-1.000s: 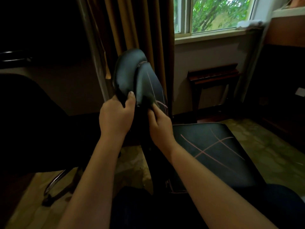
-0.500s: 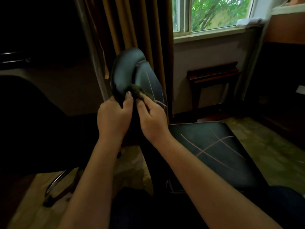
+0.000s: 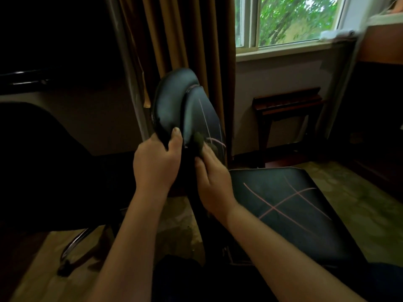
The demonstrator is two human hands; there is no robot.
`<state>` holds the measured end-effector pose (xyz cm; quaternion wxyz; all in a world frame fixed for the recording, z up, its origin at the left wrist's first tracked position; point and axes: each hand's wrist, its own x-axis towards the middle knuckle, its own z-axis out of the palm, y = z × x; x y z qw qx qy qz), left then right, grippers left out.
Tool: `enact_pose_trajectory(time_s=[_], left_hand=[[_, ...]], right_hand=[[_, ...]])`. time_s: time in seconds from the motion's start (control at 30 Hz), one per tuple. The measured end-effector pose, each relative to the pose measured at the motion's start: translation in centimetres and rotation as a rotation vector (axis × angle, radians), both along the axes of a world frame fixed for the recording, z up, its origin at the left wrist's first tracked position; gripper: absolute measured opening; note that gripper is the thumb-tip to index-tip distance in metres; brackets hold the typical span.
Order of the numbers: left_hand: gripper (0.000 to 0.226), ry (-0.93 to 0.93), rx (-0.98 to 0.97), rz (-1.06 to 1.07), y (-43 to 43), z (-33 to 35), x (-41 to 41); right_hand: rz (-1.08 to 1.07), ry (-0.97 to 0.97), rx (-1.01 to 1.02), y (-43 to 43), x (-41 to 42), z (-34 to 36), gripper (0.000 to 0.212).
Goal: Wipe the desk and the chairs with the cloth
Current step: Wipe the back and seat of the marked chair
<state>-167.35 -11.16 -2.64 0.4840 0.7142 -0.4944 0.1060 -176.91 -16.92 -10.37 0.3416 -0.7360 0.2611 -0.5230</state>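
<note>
Resting against the lower front of the chair's black backrest (image 3: 174,101), beside its pink stitched lines, the dark green cloth (image 3: 198,141) is bunched in the fingers of the right hand (image 3: 212,182). The left hand (image 3: 156,164) grips the backrest's left edge, thumb on the front. The chair's seat (image 3: 294,214) spreads to the right. Close behind the backrest hangs a brown curtain (image 3: 185,35); a window (image 3: 292,20) and a small wooden stool (image 3: 287,103) stand further right. A second dark chair (image 3: 43,160) with a chrome base (image 3: 74,247) sits to the left.
</note>
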Motion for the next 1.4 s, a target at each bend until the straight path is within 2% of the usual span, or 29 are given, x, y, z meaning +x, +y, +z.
enact_pose_trajectory(time_s=[0.17, 0.33, 0.4, 0.63, 0.73, 0.83, 1.03, 1.17, 1.23, 1.33, 1.4], left_hand=[[0.040, 0.002, -0.006, -0.011, 0.0, 0.2, 0.2], [0.033, 0.029, -0.012, 0.005, -0.2, -0.3, 0.4], [0.030, 0.030, -0.025, 0.013, -0.2, -0.4, 0.3], [0.032, 0.023, -0.012, 0.011, -0.2, 0.0, 0.4], [0.032, 0.012, 0.001, 0.001, -0.3, 0.0, 0.6], [0.028, 0.034, -0.020, 0.007, -0.3, -0.3, 0.6], [0.032, 0.025, -0.038, 0.024, -0.2, -0.4, 0.0], [0.026, 0.025, -0.022, 0.034, -0.1, 0.0, 0.0], [0.025, 0.042, -0.004, 0.034, -0.4, 0.1, 0.3], [0.027, 0.056, 0.018, 0.037, -0.7, 0.2, 0.6], [0.031, 0.062, 0.017, 0.041, -0.7, -0.1, 0.6]], right_hand=[[0.170, -0.027, 0.206, -4.5, 1.1, 2.6, 0.059], [0.074, -0.085, 0.104, -0.7, -0.9, -2.6, 0.042], [0.086, -0.089, 0.039, 0.5, -1.5, -3.8, 0.043], [0.209, -0.021, 0.195, -3.8, 2.1, 4.9, 0.041], [0.213, -0.028, 0.179, -5.2, 3.0, 5.3, 0.047], [0.207, -0.038, 0.215, -3.3, 1.8, 3.3, 0.038], [0.115, -0.003, -0.009, 2.8, -1.0, -2.2, 0.049], [0.215, -0.026, 0.131, 0.3, 0.8, 2.7, 0.044], [0.212, 0.009, 0.133, -2.0, 1.7, 4.7, 0.047], [0.176, 0.057, 0.114, -3.5, 2.4, 4.4, 0.047], [0.120, 0.053, 0.182, -3.1, 2.1, 2.6, 0.050]])
